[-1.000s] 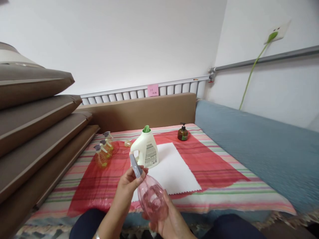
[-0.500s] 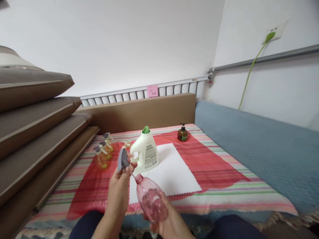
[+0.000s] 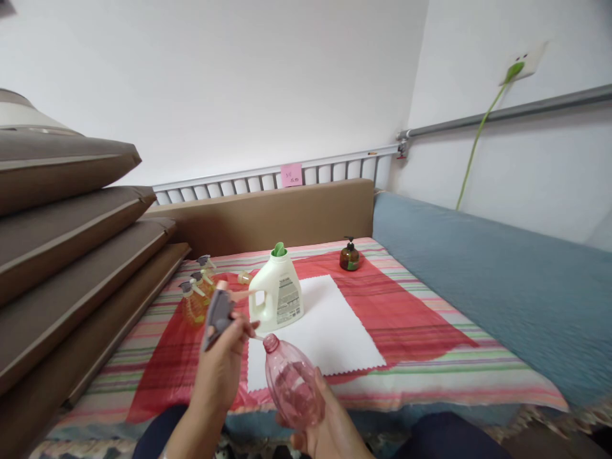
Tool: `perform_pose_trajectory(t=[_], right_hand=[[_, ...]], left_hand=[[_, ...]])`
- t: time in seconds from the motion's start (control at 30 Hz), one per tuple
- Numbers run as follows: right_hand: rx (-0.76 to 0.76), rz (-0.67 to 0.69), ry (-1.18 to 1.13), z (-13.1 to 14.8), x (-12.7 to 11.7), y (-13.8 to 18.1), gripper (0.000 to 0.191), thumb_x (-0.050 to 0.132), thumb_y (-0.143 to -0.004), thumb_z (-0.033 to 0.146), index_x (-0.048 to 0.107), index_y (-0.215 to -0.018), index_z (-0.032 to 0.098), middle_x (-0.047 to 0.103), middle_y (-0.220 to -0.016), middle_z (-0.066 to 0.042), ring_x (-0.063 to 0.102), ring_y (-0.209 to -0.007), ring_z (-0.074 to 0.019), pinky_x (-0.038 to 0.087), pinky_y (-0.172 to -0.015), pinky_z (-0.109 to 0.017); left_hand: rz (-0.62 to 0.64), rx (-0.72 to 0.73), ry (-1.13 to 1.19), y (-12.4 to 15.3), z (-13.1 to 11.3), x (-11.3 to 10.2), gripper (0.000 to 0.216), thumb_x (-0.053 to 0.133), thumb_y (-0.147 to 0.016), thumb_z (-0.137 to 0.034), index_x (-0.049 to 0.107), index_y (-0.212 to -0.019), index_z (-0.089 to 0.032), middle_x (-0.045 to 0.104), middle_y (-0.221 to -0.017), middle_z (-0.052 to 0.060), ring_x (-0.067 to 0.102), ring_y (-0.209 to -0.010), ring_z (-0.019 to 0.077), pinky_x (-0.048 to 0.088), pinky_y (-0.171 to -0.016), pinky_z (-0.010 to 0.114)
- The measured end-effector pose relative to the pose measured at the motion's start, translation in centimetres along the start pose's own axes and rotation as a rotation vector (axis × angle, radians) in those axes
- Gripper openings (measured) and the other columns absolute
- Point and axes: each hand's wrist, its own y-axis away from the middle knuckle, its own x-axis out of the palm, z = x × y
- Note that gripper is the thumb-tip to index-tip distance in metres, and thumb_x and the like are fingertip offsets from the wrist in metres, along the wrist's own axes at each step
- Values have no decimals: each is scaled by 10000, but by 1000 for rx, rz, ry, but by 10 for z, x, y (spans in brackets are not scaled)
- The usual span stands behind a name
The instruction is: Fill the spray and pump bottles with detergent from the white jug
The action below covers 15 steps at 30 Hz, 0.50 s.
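My right hand (image 3: 325,427) cradles a clear pink bottle (image 3: 292,382) from below, its open neck tilted up and to the left. My left hand (image 3: 220,366) is closed on a grey spray head (image 3: 218,314), held up just left of the bottle's neck; its thin tube still reaches toward the opening. Both hands hover above my lap at the near edge of the bed. Beyond them a white detergent jug with a green cap (image 3: 276,292) stands on a white cloth (image 3: 319,328).
A red sheet (image 3: 406,319) lies over the striped bedding. Three yellow spray bottles (image 3: 196,296) stand at the left, a small brown pump bottle (image 3: 349,255) at the back. Stacked brown cushions (image 3: 71,255) rise on the left, and a blue blanket (image 3: 502,280) covers the right.
The spray head was seated on the pink bottle; my left hand has lifted it off and carried it up and to the left. The bottle has stayed in my right hand.
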Motion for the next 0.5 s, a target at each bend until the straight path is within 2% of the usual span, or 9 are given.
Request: perform_pose_trajectory(t=[0.07, 0.13, 0.23, 0.4, 0.5], right_hand=[[15, 14, 6, 0, -1, -1, 485, 501, -769, 572, 585, -1028, 171, 704, -822, -41, 659, -657, -203, 458, -432, -223], [31, 24, 9, 0, -1, -1, 487, 484, -783, 569, 588, -1030, 163, 705, -814, -37, 656, -638, -188, 469, -438, -224], [53, 50, 8, 1, -2, -1, 524, 460, -786, 588, 592, -1031, 145, 706, -821, -53, 656, -642, -185, 477, -442, -223], [41, 24, 13, 8, -16, -2, 529, 477, -774, 592, 607, -1009, 137, 714, -802, -69, 663, -663, -198, 483, -450, -226], [59, 31, 55, 15, -31, -7, 570, 513, -733, 616, 634, -956, 105, 716, -762, -93, 668, -673, -214, 484, -463, -233]], left_hand=[[30, -65, -42, 1, 2, 2, 184, 695, -623, -170, 604, -781, -192, 541, -618, -66, 500, -529, 58, 496, -713, 287], [35, -58, -16, 1, 5, 2, 109, 671, -671, -228, 598, -740, -186, 504, -542, -75, 481, -502, 59, 497, -705, 288], [-10, -37, 61, -8, 10, -4, 131, 626, -724, -314, 600, -719, -186, 564, -562, -49, 543, -554, 98, 503, -703, 321], [-143, -47, 229, -45, 13, -25, 185, 557, -763, -328, 619, -922, -257, 636, -603, -44, 623, -665, 153, 492, -738, 372], [-214, -97, 333, -74, 17, -35, 227, 468, -794, -364, 637, -812, -213, 649, -576, -12, 639, -688, 169, 482, -747, 360]])
